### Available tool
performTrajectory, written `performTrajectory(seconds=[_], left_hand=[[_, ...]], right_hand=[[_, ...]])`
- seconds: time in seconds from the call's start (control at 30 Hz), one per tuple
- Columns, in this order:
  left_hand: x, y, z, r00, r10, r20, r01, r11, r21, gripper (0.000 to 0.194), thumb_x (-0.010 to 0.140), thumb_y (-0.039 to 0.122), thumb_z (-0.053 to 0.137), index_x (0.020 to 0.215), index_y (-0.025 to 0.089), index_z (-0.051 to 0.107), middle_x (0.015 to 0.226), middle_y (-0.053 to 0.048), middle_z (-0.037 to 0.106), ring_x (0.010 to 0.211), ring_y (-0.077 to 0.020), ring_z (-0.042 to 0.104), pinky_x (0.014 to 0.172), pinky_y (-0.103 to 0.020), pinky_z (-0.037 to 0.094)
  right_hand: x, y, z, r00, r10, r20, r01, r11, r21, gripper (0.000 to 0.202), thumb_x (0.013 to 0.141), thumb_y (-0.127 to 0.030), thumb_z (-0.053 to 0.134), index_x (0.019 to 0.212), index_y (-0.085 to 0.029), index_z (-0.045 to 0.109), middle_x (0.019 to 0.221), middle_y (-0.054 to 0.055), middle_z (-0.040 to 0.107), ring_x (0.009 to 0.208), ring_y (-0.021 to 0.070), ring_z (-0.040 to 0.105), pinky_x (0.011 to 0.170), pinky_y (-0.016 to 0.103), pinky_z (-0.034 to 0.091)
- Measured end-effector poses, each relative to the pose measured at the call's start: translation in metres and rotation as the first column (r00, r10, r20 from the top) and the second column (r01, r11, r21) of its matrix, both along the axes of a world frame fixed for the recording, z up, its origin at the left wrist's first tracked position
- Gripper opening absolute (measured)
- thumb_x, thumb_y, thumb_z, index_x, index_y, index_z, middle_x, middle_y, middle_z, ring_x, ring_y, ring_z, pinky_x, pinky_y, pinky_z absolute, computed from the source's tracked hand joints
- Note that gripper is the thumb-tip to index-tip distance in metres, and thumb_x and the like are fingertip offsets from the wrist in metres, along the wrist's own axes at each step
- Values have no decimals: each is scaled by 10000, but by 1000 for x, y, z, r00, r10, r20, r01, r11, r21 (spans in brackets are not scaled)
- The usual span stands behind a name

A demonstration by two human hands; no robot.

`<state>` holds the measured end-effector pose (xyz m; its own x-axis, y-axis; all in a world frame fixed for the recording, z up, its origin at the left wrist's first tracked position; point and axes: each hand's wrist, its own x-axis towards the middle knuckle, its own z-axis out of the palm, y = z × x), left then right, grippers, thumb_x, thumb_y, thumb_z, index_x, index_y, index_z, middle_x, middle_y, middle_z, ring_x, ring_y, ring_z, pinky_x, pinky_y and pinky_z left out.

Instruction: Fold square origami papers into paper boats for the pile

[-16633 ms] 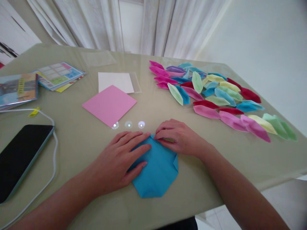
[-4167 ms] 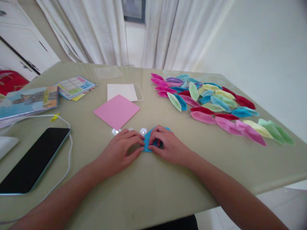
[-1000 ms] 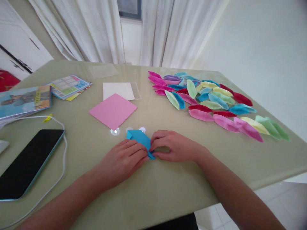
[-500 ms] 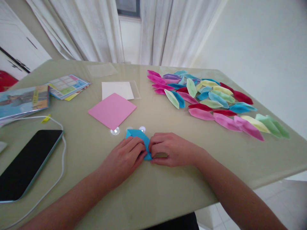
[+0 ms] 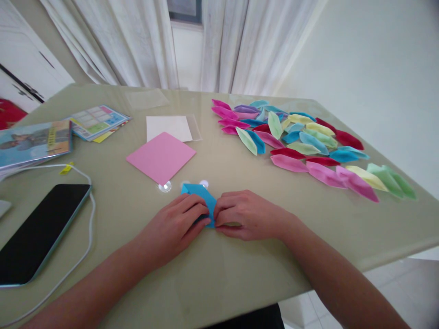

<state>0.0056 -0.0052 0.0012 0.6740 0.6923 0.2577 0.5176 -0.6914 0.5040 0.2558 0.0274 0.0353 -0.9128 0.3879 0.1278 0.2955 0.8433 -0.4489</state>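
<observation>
From where I stand, both hands are down at the middle of the frame, working on a folded piece of blue paper (image 5: pixel 206 196) that lies on the pale desk (image 5: pixel 247 262). The left hand (image 5: pixel 180 220) has its fingers curled over the paper's left side, with the thumb near its lower edge; fingers and thumb are closed on it. The right hand (image 5: pixel 245 214) comes in from the other side, its fingertips drawn together and pinching the paper's right edge.

Just above the blue paper there are small clear discs (image 5: pixel 165 186), the leftmost touching the lower corner of a pink square (image 5: pixel 161 157). That square overlaps a white sheet (image 5: pixel 166 125) toward the upper middle of the frame. Across the upper right spread lots of folded paper pieces (image 5: pixel 303 148) in pink, red, blue, green, yellow and purple, pointed at the ends, many overlapping. Over at the lower left lies a dark-screened phone (image 5: pixel 44 233), a white cable (image 5: pixel 91 224) curving round it, with a booklet (image 5: pixel 34 142) above.
</observation>
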Motion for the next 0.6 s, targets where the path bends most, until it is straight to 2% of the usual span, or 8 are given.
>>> performTrajectory(seconds=[0.23,0.6], left_hand=[[0,1,4,999,36,31,-31,990,-134,84,1059,244,589,1095,236,665,1172,-54,669,1083,-231,622,992,-398,506],[-4,1,10,998,45,51,-35,981,-190,62,1023,239,623,1047,248,679,1244,-45,665,1169,-220,638,1045,-374,519]], right_hand=[[3,1,4,1000,-13,22,15,997,-75,74,986,-198,695,983,-195,769,1079,37,788,1005,186,706,893,314,530],[5,6,8,1000,-23,-10,20,973,-229,78,973,-181,707,999,-185,780,1069,43,796,1019,191,726,930,297,528]])
